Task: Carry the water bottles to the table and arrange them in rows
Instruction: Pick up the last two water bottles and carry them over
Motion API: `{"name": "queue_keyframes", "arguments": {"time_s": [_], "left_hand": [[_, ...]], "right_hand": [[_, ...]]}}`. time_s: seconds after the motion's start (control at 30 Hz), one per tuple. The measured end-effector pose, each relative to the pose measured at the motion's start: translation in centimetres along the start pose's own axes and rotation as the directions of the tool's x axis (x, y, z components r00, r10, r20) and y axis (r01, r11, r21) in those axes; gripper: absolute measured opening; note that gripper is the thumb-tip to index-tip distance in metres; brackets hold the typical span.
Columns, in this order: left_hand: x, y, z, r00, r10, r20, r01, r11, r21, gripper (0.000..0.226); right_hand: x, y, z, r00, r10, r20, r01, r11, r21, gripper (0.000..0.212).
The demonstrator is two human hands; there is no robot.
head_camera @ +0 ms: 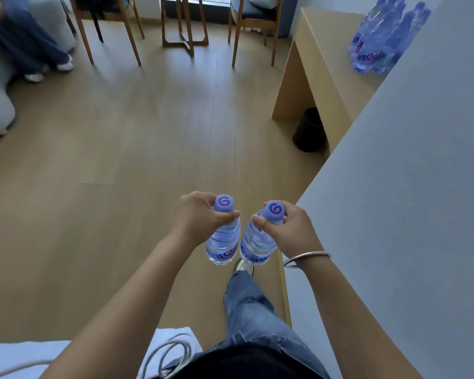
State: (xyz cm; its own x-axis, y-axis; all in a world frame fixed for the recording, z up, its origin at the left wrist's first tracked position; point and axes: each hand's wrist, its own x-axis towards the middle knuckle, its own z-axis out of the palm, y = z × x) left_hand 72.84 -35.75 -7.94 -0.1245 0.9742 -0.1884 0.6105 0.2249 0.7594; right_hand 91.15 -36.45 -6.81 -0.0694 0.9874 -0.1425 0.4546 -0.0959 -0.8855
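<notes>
So the person is walking across the wood floor carrying two clear plastic water bottles with purple caps, one in each hand, both hanging over the floor in the near middle of the view. The left hand (200, 217) is gripping the left bottle (223, 243) right at the neck under the cap, fingers curled round it; the right hand (290, 231) is doing the same with the right bottle (256, 246). The bottles are hanging close side by side, maybe just touching, hard to say.

They're looking full of water, so I'm guessing fairly heavy, and that thin plastic is squishy and slick lower down. The neck is the stiff bit, so holding there seems the smart call.

Far right, a cluster of matching purple-capped bottles (381, 42) is already standing on the light wooden table (320, 58), all apparently full too. A dark round bin (309, 132) is sitting under the table; can't see what's in it.
</notes>
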Motion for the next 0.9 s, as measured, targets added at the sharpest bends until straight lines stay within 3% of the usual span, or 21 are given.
{"name": "queue_keyframes", "arguments": {"time_s": [0.2,0.5,0.73,0.9], "left_hand": [[14.4,4.5,0.4,1.0,0.024,-0.011,-0.024,0.999,0.022,0.023],[31.9,10.4,0.5,0.996,0.056,-0.063,-0.062,0.994,-0.092,0.017],[47.2,13.6,2.2,0.991,0.123,0.055,-0.121,0.992,-0.039,0.024],[59.0,18.9,2.4,0.948,0.271,0.169,-0.285,0.957,0.062,0.03]], "right_hand": [[15.0,-1.2,-2.7,1.0,-0.024,-0.009,0.024,1.0,-0.007,0.022],[32.1,-3.4,-7.4,0.996,-0.004,-0.087,0.004,1.0,0.006,0.018],[44.4,-3.7,-9.8,0.979,0.121,-0.166,-0.121,0.993,0.006,0.022],[54.6,-5.1,-11.2,0.931,0.169,-0.322,-0.173,0.985,0.016,0.025]]}}
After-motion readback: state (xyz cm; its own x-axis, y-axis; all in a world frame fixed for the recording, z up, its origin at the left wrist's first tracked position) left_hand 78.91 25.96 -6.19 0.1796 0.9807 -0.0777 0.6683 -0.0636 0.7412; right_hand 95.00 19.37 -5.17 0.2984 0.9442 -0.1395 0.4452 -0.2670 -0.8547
